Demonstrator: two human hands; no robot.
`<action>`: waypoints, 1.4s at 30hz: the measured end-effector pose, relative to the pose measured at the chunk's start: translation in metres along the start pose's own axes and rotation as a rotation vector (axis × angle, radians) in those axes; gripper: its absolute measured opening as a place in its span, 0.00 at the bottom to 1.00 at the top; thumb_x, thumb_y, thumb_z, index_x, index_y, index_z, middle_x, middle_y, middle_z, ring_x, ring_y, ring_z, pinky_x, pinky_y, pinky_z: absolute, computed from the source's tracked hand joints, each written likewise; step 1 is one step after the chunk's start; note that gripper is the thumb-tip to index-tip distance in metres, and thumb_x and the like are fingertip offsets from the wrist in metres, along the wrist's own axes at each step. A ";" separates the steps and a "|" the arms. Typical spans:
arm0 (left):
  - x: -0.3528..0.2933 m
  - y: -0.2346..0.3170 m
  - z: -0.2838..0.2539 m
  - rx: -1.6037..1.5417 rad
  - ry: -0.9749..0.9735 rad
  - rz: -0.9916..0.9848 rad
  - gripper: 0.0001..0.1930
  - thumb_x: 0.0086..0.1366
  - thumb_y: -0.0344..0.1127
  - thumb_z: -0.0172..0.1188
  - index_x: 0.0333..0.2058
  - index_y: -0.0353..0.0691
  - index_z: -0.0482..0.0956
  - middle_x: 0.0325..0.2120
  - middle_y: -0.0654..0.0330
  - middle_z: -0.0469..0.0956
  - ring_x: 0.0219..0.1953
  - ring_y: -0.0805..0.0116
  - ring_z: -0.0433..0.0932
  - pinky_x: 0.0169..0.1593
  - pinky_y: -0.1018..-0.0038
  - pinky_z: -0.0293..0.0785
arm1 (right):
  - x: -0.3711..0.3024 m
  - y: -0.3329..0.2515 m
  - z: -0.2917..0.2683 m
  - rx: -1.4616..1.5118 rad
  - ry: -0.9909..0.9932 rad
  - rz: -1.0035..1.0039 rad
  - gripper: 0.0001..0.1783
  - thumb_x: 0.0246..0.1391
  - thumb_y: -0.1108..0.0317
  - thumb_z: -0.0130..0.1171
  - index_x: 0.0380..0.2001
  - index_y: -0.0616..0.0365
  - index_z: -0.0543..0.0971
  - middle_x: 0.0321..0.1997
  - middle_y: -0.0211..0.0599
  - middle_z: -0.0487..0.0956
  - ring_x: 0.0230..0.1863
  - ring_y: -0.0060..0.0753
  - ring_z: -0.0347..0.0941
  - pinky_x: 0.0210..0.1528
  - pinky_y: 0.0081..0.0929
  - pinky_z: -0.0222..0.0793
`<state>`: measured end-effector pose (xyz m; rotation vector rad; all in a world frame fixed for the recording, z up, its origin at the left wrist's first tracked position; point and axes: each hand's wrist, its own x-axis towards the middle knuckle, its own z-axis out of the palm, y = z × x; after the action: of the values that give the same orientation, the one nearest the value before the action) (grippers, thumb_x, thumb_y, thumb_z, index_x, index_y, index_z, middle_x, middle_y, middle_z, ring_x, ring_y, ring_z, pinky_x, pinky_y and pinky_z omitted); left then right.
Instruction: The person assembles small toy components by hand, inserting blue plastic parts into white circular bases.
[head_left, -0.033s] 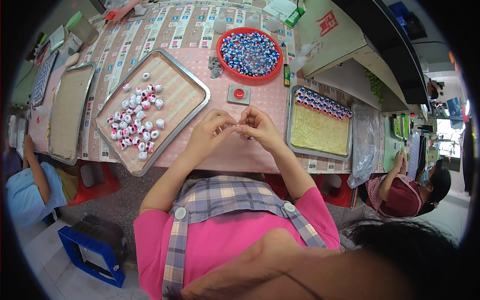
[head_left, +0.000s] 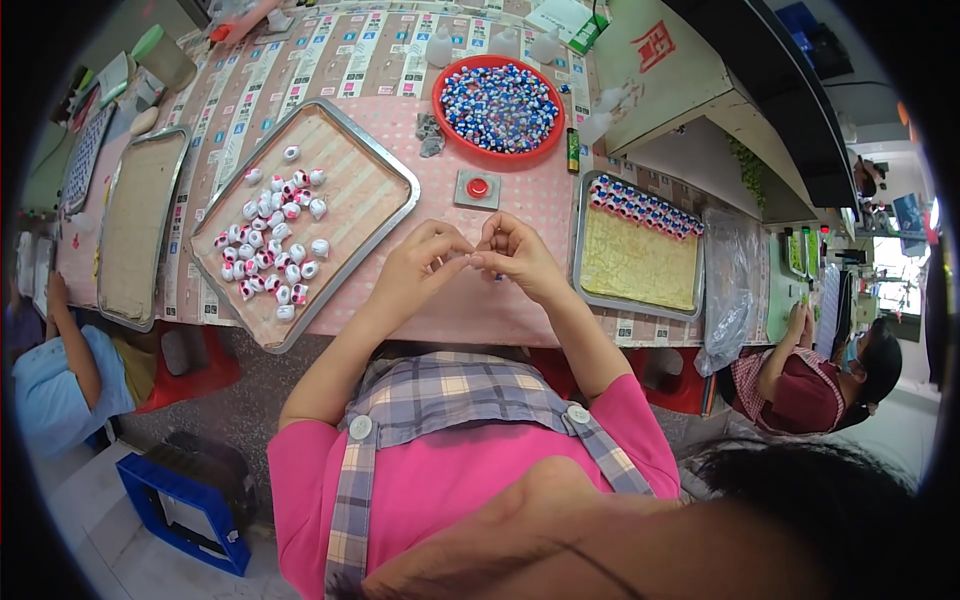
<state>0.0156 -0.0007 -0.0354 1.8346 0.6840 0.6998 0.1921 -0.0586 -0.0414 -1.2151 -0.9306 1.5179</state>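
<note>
When viewed from above, note left hand and right hand meeting at the fingertips over pink checked cloth, probably to steady fine work. Read right-hand grip as apparently closed around a small piece, mostly hidden, with bluish edge visible just below; left-hand hold, cannot tell. Find metal tray askew beside left forearm, presumably for easy reach, bearing rounded, smooth white-and-pink pieces. Locate red round basin beyond, heaped with tiny blue-and-white pieces. At right, see yellow-lined tray with tight rows of pieces, presumably for order.
</note>
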 end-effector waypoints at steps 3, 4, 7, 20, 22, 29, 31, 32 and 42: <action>0.000 -0.009 -0.002 -0.028 -0.050 -0.004 0.07 0.54 0.33 0.57 0.30 0.37 0.74 0.29 0.64 0.70 0.26 0.77 0.68 0.27 0.81 0.65 | 0.001 0.000 -0.003 0.063 -0.056 0.078 0.10 0.43 0.70 0.62 0.27 0.57 0.70 0.21 0.28 0.74 0.20 0.15 0.68 0.21 0.10 0.61; -0.001 -0.018 -0.001 -0.175 -0.112 -0.121 0.07 0.54 0.34 0.58 0.30 0.38 0.74 0.26 0.66 0.69 0.24 0.80 0.65 0.26 0.83 0.62 | 0.002 0.002 -0.004 0.073 -0.064 0.088 0.09 0.44 0.69 0.61 0.26 0.57 0.70 0.21 0.27 0.74 0.20 0.16 0.69 0.21 0.11 0.61; -0.001 -0.029 0.004 -0.375 -0.173 -0.264 0.06 0.53 0.33 0.59 0.29 0.40 0.74 0.22 0.71 0.66 0.20 0.84 0.59 0.24 0.85 0.56 | 0.003 0.008 -0.006 0.112 -0.058 0.096 0.08 0.46 0.68 0.59 0.27 0.57 0.72 0.21 0.27 0.74 0.20 0.17 0.70 0.22 0.12 0.62; -0.002 -0.024 0.004 -0.738 0.032 -0.339 0.12 0.58 0.30 0.54 0.41 0.38 0.72 0.37 0.64 0.72 0.37 0.80 0.69 0.41 0.81 0.66 | 0.038 -0.018 -0.031 -0.638 0.229 -0.313 0.08 0.47 0.75 0.56 0.33 0.62 0.75 0.28 0.32 0.76 0.27 0.20 0.71 0.31 0.18 0.66; -0.002 -0.026 0.003 -0.753 0.041 -0.327 0.14 0.58 0.29 0.53 0.44 0.36 0.71 0.37 0.63 0.72 0.38 0.77 0.71 0.42 0.79 0.69 | 0.053 -0.020 -0.037 -0.869 0.228 -0.318 0.07 0.46 0.73 0.56 0.32 0.60 0.75 0.28 0.35 0.76 0.29 0.28 0.72 0.33 0.22 0.66; -0.007 -0.038 0.003 -0.847 0.196 -0.364 0.17 0.54 0.27 0.59 0.44 0.36 0.69 0.35 0.63 0.73 0.35 0.77 0.72 0.38 0.80 0.71 | 0.072 -0.014 -0.027 -1.452 0.127 -0.437 0.04 0.43 0.70 0.52 0.24 0.58 0.74 0.25 0.39 0.71 0.33 0.42 0.70 0.33 0.36 0.65; -0.007 -0.044 0.004 -0.824 0.186 -0.345 0.18 0.53 0.27 0.60 0.43 0.37 0.69 0.34 0.63 0.74 0.34 0.77 0.72 0.39 0.81 0.71 | 0.073 -0.015 -0.026 -1.512 0.105 -0.434 0.04 0.43 0.70 0.50 0.23 0.58 0.74 0.25 0.39 0.71 0.32 0.41 0.70 0.32 0.37 0.66; -0.004 -0.040 0.005 -0.815 0.226 -0.309 0.18 0.52 0.26 0.60 0.43 0.37 0.69 0.33 0.64 0.74 0.34 0.78 0.72 0.38 0.81 0.70 | 0.074 -0.015 -0.026 -1.509 0.117 -0.456 0.04 0.43 0.70 0.50 0.22 0.58 0.73 0.25 0.39 0.71 0.32 0.41 0.70 0.32 0.37 0.66; -0.003 -0.033 0.015 -0.498 0.359 -0.085 0.14 0.49 0.28 0.64 0.34 0.37 0.69 0.29 0.64 0.73 0.32 0.78 0.73 0.36 0.81 0.70 | 0.037 -0.040 -0.009 -0.320 -0.057 -0.149 0.07 0.48 0.74 0.55 0.32 0.64 0.75 0.28 0.28 0.76 0.28 0.15 0.70 0.30 0.15 0.66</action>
<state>0.0198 -0.0008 -0.0714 1.2297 0.7330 1.0512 0.2070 -0.0125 -0.0156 -1.2972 -1.3102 1.3250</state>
